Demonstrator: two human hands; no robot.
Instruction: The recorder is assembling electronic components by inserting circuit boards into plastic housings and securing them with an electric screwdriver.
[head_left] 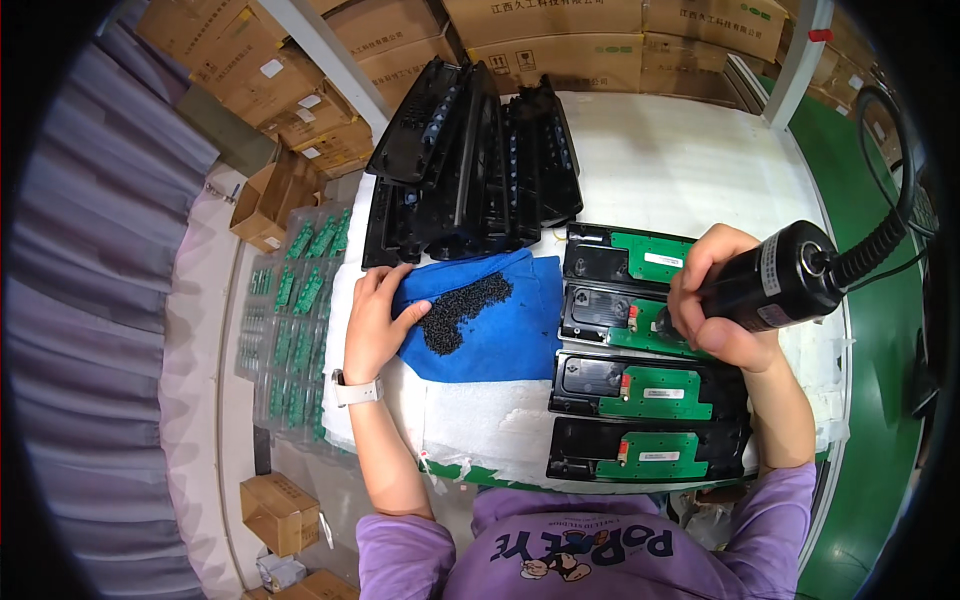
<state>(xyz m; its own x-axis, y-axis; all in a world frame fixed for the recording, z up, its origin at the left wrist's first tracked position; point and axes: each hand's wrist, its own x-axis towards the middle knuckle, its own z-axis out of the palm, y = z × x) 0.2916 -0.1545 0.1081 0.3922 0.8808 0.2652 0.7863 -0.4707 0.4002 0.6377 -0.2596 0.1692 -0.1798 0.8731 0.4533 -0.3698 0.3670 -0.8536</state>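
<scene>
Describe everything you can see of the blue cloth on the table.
The blue cloth looks like soft fabric, spread mostly flat on the white tabletop, with a folded strip along its upper edge. A loose heap of tiny black pieces lies on its upper left part. The left hand rests at its left edge, thumb beside the heap. Black housings lie just beyond it.

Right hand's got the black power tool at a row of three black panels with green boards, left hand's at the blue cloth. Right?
Count's off: the head view shows four black panels with green boards, not three. Right hand with black power tool, left hand at blue cloth: correct.
</scene>
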